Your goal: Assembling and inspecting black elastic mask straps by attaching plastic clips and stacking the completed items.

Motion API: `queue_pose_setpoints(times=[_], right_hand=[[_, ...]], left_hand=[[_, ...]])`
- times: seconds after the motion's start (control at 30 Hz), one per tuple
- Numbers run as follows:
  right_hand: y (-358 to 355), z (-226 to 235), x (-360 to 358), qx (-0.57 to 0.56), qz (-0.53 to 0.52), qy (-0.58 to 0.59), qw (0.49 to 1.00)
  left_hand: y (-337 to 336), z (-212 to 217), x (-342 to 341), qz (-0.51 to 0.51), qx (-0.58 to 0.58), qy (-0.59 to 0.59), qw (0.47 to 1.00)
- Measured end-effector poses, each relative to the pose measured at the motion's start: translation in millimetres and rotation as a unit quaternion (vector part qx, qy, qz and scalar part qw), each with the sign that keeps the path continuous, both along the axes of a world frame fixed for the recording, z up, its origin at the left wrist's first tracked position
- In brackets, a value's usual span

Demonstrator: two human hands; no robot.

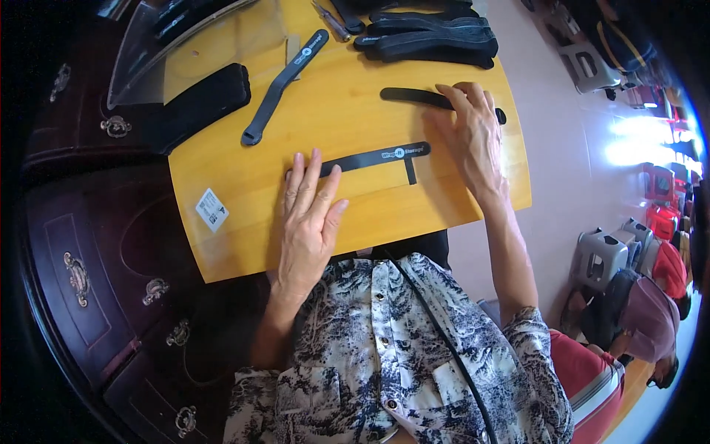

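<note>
Flat on the yellow table lies a black hook-and-loop strap (pixel 370 157) with white print. My left hand (pixel 307 214) rests over its left end, fingers stretched out and lying flat. A short black strip (pixel 411 172) shows below the strap's right part. Farther right, my right hand (pixel 473 137) curls its fingers over a second black strap (pixel 410 95), whose two ends stick out on either side of the hand; the exact contact is hidden beneath the fingers. Another printed strap (pixel 277 92) lies slantwise beyond my left hand.
Stacked black straps (pixel 436 48) occupy the table's far right. A clear plastic bin (pixel 222 37) stands far left, near a black strap bundle (pixel 211 96). A thin pointed tool (pixel 331 20) lies at the back. Dark drawers (pixel 78 259) flank the table's left; people and grey stools (pixel 603 255) are right.
</note>
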State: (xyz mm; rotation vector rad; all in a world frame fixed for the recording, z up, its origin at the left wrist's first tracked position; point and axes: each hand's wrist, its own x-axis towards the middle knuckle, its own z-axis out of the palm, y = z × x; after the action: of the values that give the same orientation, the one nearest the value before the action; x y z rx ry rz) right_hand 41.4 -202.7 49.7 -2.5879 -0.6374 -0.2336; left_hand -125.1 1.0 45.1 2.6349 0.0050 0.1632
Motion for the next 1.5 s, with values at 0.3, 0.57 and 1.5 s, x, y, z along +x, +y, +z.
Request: queue_pose_setpoints(times=[0.3,0.57,1.5], right_hand=[[-8.8,29.6,-6.0,0.138,-0.031,0.015,0.99],[-2.0,42.0,-89.1,0.538,-0.101,0.337,0.766],[3.4,19.5,-97.1,0.419,-0.117,0.432,0.79]], left_hand=[[-26.0,17.1,3.1,0.018,-0.303,-0.037,0.952],[-33.8,13.4,2.3,-0.069,-0.728,0.229,0.642],[24.5,2.8,-35.2,0.197,-0.657,0.11,0.719]])
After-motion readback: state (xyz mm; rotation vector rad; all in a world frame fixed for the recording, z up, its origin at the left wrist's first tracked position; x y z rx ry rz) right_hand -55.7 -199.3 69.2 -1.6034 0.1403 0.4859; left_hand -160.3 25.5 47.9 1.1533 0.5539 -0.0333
